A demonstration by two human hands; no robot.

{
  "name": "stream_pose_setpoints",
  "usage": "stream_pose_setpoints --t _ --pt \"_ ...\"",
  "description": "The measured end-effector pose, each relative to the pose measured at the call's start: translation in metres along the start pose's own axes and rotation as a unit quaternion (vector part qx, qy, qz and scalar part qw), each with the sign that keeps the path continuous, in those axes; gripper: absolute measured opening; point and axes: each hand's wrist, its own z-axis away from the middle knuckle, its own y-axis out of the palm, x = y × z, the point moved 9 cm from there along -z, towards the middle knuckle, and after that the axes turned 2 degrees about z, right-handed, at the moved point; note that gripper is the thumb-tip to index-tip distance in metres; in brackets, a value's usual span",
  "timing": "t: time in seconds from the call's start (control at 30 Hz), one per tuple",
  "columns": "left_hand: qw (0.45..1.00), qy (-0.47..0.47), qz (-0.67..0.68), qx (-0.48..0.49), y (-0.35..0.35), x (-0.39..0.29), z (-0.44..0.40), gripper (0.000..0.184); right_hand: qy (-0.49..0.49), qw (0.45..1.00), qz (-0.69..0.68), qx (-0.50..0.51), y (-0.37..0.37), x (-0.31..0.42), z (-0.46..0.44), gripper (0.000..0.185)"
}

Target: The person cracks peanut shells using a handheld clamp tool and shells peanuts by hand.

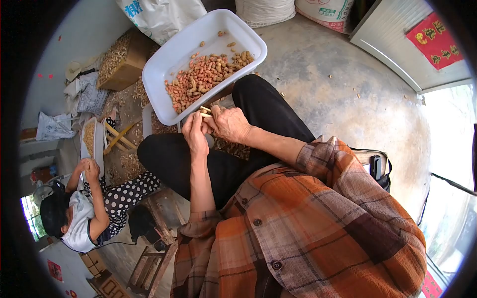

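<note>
Both of my hands meet just below the near edge of a white plastic tub (164, 107) that holds shelled reddish peanuts (208, 69) and some unshelled ones. My left hand (196, 133) has its fingers closed near a pale, thin wooden tool (205, 115). My right hand (228, 123) is closed round that tool, beside the left fingers. Something brownish, perhaps a peanut, shows between the hands, too small to tell. Under the hands, peanut shells (233, 148) lie between my knees.
A co-worker (82, 213) sits at the left by a narrow white tub (99, 144). A cardboard box (126, 64) of shells stands behind. White sacks (266, 11) line the back. A wooden stool (154, 268) is at lower left.
</note>
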Motion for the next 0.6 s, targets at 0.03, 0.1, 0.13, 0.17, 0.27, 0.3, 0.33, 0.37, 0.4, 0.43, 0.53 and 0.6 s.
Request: stream_pose_setpoints --t 0.03,0.1,0.13,0.17,0.27,0.3,0.33,0.37,0.4,0.43,0.53,0.6 --pt "1.0 -0.003 0.004 -0.002 -0.001 0.001 -0.001 0.024 -0.01 1.0 0.008 0.004 -0.001 0.001 0.0 0.038" --pt "1.0 -0.008 0.011 -0.007 -0.005 0.006 -0.002 0.024 -0.015 1.0 0.01 0.013 0.0 0.001 0.0 0.037" --pt "1.0 -0.009 0.018 -0.01 -0.007 0.008 -0.003 0.025 -0.01 1.0 0.005 0.016 0.001 0.0 -0.001 0.037" --pt "1.0 -0.01 0.025 -0.014 -0.009 0.009 -0.003 0.025 -0.005 1.0 0.0 0.019 0.002 -0.001 -0.001 0.037" --pt "0.999 -0.009 0.032 -0.027 -0.008 0.007 -0.003 0.025 -0.007 1.0 -0.005 0.013 0.0 -0.001 -0.001 0.036" --pt "0.999 -0.008 0.033 -0.031 -0.008 0.006 -0.002 0.025 -0.024 1.0 0.001 0.006 -0.003 0.003 0.0 0.036" --pt "1.0 -0.001 -0.016 -0.023 -0.008 0.004 -0.002 0.025 -0.04 0.999 0.006 -0.001 -0.007 0.006 0.0 0.035" --pt "0.998 0.006 -0.064 -0.014 -0.008 0.002 -0.002 0.026 -0.057 0.998 0.012 -0.007 -0.01 0.009 0.001 0.035" --pt "0.994 0.013 -0.112 -0.005 -0.008 0.001 -0.002 0.026 -0.061 0.998 0.017 -0.009 -0.01 0.01 0.001 0.034" --pt "0.987 0.037 -0.157 -0.014 -0.009 -0.001 -0.003 0.026 -0.064 0.998 0.022 -0.011 -0.009 0.01 0.002 0.033" --pt "0.956 0.121 -0.263 -0.044 -0.003 -0.013 -0.001 0.029 -0.059 0.998 0.035 0.01 -0.004 0.009 0.003 0.032" --pt "0.919 0.142 -0.365 -0.055 0.001 -0.022 0.002 0.029 -0.047 0.998 0.041 0.027 0.003 0.006 0.004 0.032"
